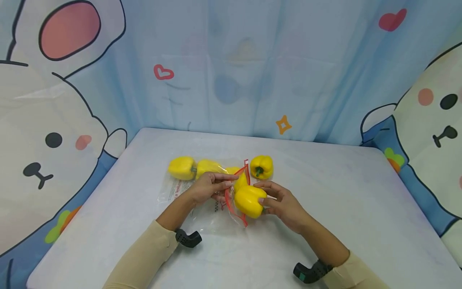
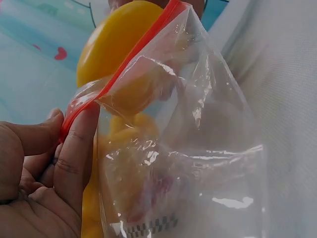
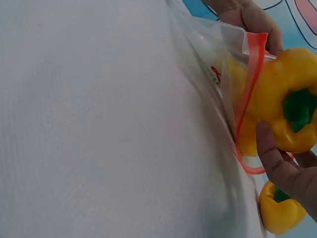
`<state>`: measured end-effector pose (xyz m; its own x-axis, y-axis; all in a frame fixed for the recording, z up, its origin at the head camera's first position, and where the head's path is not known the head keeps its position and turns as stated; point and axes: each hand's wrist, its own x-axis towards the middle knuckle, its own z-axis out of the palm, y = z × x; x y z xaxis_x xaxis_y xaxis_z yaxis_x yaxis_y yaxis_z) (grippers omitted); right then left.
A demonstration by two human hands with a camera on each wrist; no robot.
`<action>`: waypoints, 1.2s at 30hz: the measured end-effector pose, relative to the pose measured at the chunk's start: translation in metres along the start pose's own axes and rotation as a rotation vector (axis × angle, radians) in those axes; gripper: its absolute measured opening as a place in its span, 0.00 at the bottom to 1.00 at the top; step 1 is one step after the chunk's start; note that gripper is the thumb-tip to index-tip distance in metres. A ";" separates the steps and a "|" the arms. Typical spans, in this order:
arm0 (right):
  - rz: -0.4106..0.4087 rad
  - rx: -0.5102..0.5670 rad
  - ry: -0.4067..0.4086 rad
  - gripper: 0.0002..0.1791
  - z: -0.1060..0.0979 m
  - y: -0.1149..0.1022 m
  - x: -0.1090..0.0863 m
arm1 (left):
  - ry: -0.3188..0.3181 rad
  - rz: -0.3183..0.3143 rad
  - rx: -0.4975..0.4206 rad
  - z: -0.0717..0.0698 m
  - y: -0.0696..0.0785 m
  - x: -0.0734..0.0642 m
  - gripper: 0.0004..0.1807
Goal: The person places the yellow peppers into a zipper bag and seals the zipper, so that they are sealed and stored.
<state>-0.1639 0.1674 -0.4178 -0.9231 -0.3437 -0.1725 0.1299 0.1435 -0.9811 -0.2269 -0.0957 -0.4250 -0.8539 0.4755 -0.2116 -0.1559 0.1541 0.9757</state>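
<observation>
A clear zip bag (image 1: pixel 213 216) with a red zip edge lies across the table, its mouth facing right. My left hand (image 1: pixel 213 185) pinches the red-edged rim between thumb and fingers, also seen in the left wrist view. My right hand (image 1: pixel 283 204) grips a yellow bell pepper (image 1: pixel 249 200) with a green stem at the bag's mouth, partly behind the red edge in the right wrist view. Another yellow pepper (image 3: pixel 247 141) shows behind the rim. Several more, such as one yellow pepper (image 1: pixel 209 166), lie in a row along the bag; which are inside I cannot fully tell.
One yellow bell pepper (image 1: pixel 261 166) stands on the white-covered table (image 1: pixel 343 200), just beyond my right hand. Blue curtains (image 1: pixel 231 80) with cartoon animals hang behind the table and at both sides.
</observation>
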 end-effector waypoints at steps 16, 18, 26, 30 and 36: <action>-0.100 -0.326 -0.177 0.22 0.001 0.005 0.012 | -0.009 0.002 0.008 0.000 0.000 -0.001 0.18; -0.111 -0.343 -0.178 0.22 0.003 0.005 0.013 | -0.020 0.013 0.003 0.000 0.000 -0.001 0.19; -0.136 -0.354 -0.149 0.22 0.007 0.009 0.013 | -0.039 0.026 -0.013 0.000 -0.001 0.000 0.19; -0.138 -0.339 -0.148 0.22 0.008 0.011 0.012 | -0.039 0.018 -0.015 0.000 -0.001 0.000 0.19; -0.112 -0.336 -0.129 0.22 0.008 0.011 0.010 | -0.039 0.013 -0.013 0.001 -0.001 -0.001 0.19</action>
<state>-0.1694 0.1584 -0.4310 -0.8690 -0.4855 -0.0959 -0.1153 0.3871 -0.9148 -0.2253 -0.0950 -0.4257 -0.8360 0.5107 -0.2006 -0.1515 0.1366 0.9790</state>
